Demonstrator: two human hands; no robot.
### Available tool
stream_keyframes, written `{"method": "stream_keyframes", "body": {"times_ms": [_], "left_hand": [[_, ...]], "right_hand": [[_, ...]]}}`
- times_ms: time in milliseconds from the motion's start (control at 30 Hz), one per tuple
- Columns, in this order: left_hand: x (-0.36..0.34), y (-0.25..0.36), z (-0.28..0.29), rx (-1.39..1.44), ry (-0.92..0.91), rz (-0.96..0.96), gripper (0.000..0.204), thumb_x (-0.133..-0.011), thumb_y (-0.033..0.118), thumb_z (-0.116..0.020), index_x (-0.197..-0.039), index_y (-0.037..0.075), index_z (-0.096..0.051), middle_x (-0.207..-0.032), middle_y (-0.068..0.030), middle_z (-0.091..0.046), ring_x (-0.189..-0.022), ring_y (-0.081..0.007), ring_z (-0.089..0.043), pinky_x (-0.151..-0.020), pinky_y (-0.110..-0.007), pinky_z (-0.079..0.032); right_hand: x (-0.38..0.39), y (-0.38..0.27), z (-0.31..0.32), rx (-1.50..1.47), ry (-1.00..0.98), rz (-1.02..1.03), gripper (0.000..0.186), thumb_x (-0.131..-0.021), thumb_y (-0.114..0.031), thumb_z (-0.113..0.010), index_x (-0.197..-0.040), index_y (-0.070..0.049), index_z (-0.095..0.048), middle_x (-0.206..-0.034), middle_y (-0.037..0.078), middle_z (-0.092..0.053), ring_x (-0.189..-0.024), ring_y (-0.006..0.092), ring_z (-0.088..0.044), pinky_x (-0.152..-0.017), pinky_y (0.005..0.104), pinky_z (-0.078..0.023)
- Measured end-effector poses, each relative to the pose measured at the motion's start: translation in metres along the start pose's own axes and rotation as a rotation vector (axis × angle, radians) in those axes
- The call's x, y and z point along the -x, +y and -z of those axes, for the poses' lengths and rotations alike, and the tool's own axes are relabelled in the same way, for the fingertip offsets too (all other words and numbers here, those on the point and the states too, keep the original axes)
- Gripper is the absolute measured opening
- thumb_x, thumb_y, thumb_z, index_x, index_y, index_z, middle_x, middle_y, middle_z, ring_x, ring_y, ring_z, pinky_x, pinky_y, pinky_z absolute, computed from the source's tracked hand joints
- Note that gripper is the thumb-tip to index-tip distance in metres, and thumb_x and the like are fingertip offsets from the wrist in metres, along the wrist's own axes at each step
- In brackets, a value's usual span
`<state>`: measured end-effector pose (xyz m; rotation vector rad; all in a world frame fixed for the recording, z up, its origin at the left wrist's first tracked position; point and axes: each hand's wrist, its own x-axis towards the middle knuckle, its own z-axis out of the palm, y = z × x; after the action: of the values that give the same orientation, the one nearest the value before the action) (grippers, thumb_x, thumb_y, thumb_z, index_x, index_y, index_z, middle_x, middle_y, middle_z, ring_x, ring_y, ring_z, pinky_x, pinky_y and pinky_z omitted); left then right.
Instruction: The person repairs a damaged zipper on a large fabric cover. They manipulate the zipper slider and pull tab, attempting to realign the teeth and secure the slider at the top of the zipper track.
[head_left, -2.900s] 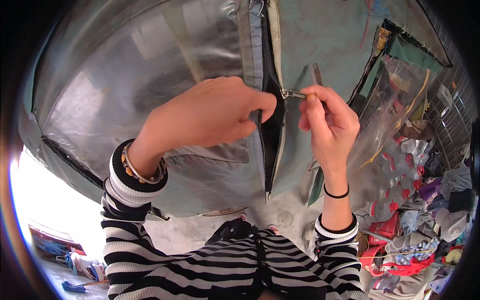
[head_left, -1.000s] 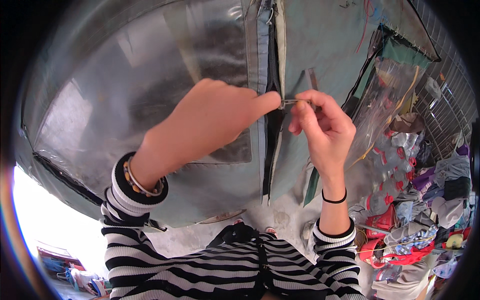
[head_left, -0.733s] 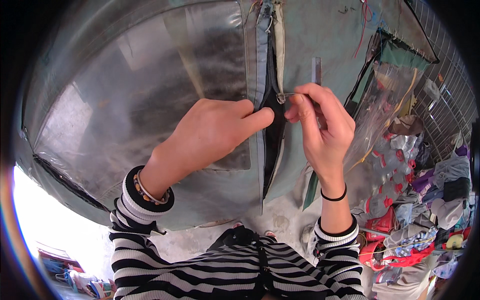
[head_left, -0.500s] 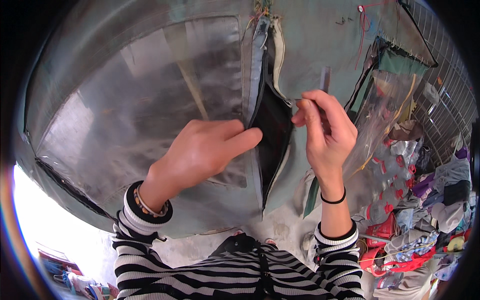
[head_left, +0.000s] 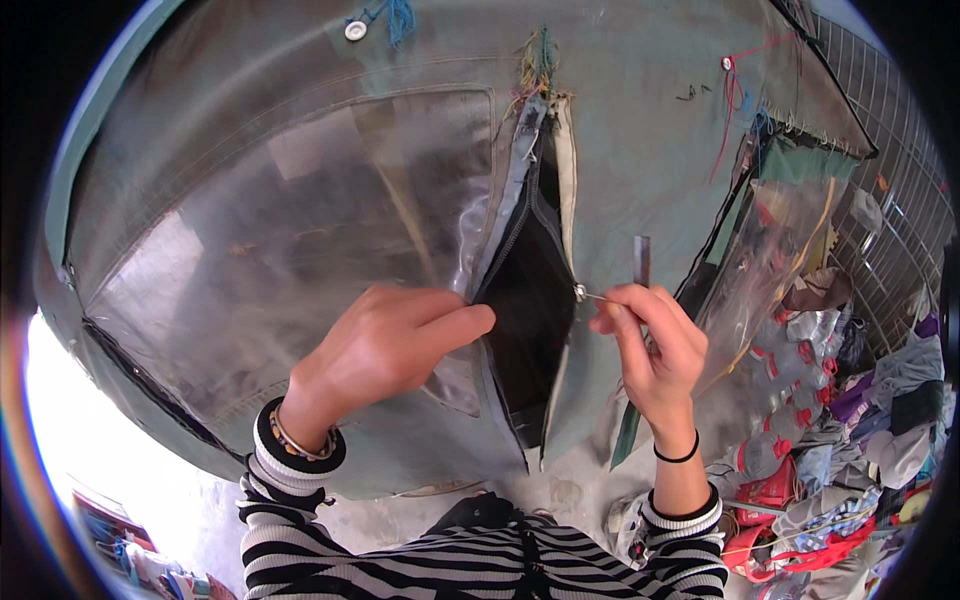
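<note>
A long black zipper (head_left: 534,192) in the grey-green fabric cover (head_left: 640,150) runs away from the person, gaping between the hands. The left hand (head_left: 385,335) pinches its left edge beside the clear plastic window (head_left: 270,230); the right hand (head_left: 655,345) pinches the small silvery metal pull (head_left: 590,295), pointing right. A flat grey metal strip (head_left: 642,260) juts above that hand.

Black zipper (head_left: 509,236) (sides wide apart)

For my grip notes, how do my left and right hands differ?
Your left hand pinches the blue-grey edge strip, while your right hand pinches the zipper pull, with a flat grey strip jutting above it. At the wrist, the left hand has a beaded bracelet, the right hand a thin black band. Each comes from a striped sleeve.
</note>
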<state>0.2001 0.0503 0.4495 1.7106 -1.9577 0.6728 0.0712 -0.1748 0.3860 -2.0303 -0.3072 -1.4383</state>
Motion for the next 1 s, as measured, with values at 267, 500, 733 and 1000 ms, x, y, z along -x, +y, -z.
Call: {"method": "stream_keyframes", "body": {"times_ms": [267, 500, 733, 1000], "left_hand": [[0.01, -0.005, 0.014, 0.044, 0.035, 0.063, 0.033, -0.069, -0.008, -0.064, -0.101, 0.001, -0.061, -0.077, -0.0119, -0.058, -0.063, -0.0328, -0.056, -0.053, -0.039, -0.046], [0.019, -0.004, 0.026, 0.055, 0.122, 0.148, 0.024, -0.071, -0.008, -0.064, -0.093, 0.001, -0.064, -0.075, -0.0118, -0.061, -0.063, -0.031, -0.059, -0.056, -0.037, -0.049], [0.007, 0.006, 0.011, -0.003, 0.138, 0.135, 0.018, -0.071, -0.003, -0.065, -0.088, 0.003, -0.065, -0.069, -0.0075, -0.059, -0.055, -0.0266, -0.057, -0.049, -0.036, -0.045], [-0.018, 0.025, -0.061, -0.123, 0.257, 0.376, 0.021, -0.082, 0.026, -0.076, -0.09, 0.008, -0.067, -0.054, -0.0029, -0.053, -0.044, -0.0213, -0.053, -0.043, -0.034, -0.04]], "right_hand": [[0.021, 0.006, 0.015, -0.017, 0.015, -0.123, 0.009, -0.088, 0.011, -0.061, -0.095, 0.007, -0.063, -0.081, 0.011, -0.064, -0.068, 0.0159, -0.068, -0.058, 0.0245, -0.053], [0.025, 0.009, 0.018, -0.031, 0.006, -0.14, 0.009, -0.088, 0.01, -0.062, -0.095, 0.007, -0.064, -0.081, 0.011, -0.065, -0.067, 0.0155, -0.067, -0.058, 0.0243, -0.053], [0.019, 0.003, 0.013, -0.041, -0.016, -0.086, 0.009, -0.086, 0.011, -0.063, -0.094, 0.007, -0.064, -0.08, 0.01, -0.064, -0.066, 0.0158, -0.067, -0.057, 0.0248, -0.052], [-0.012, 0.002, -0.006, -0.14, 0.045, 0.021, 0.013, -0.085, 0.012, -0.063, -0.096, 0.005, -0.065, -0.079, 0.01, -0.063, -0.064, 0.0149, -0.066, -0.054, 0.0244, -0.05]]}}
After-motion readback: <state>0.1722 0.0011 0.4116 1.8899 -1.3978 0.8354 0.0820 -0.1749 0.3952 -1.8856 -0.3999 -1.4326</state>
